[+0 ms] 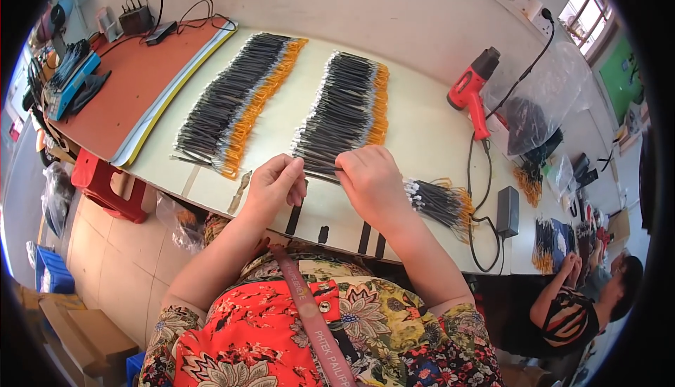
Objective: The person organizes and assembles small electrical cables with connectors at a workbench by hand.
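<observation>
Between my hands a thin black cable piece (321, 174) stretches across, just in front of a long row. My left hand (273, 184) is closed in a pinch at its left end. The fingers of my right hand (371, 179) are curled closed over its right end. Behind them lies a row of black cable pieces with pale ends and orange loops (336, 102), laid side by side. To its left is a similar, longer row (232, 102). Beside my right wrist a loose bundle of such pieces (441, 204) rests with white tips toward me.
A red heat gun (472, 92) stands at the right, its black cord (471, 176) looping past a dark grey box (508, 211). A brown board (158, 63) covers the table's left part. A red stool (109, 186) is below. Another person (580, 302) works at far right.
</observation>
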Tool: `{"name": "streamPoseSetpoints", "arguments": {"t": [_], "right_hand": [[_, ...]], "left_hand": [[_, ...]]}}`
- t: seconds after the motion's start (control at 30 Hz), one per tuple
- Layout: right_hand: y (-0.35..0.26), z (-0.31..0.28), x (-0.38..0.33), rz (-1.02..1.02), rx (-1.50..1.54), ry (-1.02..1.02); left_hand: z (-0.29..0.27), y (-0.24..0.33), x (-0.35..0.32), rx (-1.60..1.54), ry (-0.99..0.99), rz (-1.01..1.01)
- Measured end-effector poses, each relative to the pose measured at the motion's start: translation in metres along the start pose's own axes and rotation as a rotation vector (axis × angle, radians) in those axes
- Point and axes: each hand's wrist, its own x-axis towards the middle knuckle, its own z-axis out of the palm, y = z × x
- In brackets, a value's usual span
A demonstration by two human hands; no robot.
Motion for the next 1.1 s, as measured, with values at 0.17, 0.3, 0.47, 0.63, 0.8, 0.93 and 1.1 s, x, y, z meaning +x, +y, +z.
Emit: {"name": "streamPoseSetpoints", "arguments": {"t": [0.17, 0.3, 0.47, 0.63, 0.8, 0.93, 1.1], "right_hand": [[0.006, 0.008, 0.001, 0.016, 0.005, -0.016], [0.008, 0.012, 0.002, 0.02, 0.006, -0.054], [0.009, 0.016, 0.005, 0.012, -0.021, -0.078], [0.008, 0.02, 0.007, 0.01, -0.012, -0.098], [0.007, 0.022, 0.009, 0.007, -0.009, -0.108], [0.006, 0.022, 0.009, 0.001, -0.007, -0.104], [0.007, 0.023, 0.009, -0.002, -0.008, -0.112]], "left_hand": [[-0.006, -0.002, 0.0, -0.002, 0.029, -0.022], [-0.012, -0.004, 0.0, -0.025, 0.069, -0.013], [-0.016, -0.007, 0.0, -0.058, 0.105, 0.011], [-0.016, -0.008, 0.001, -0.077, 0.114, 0.007], [-0.017, -0.012, 0.002, -0.066, 0.099, 0.0], [-0.018, -0.012, 0.002, -0.064, 0.097, 0.004], [-0.018, -0.013, 0.002, -0.068, 0.094, 0.001]]}}
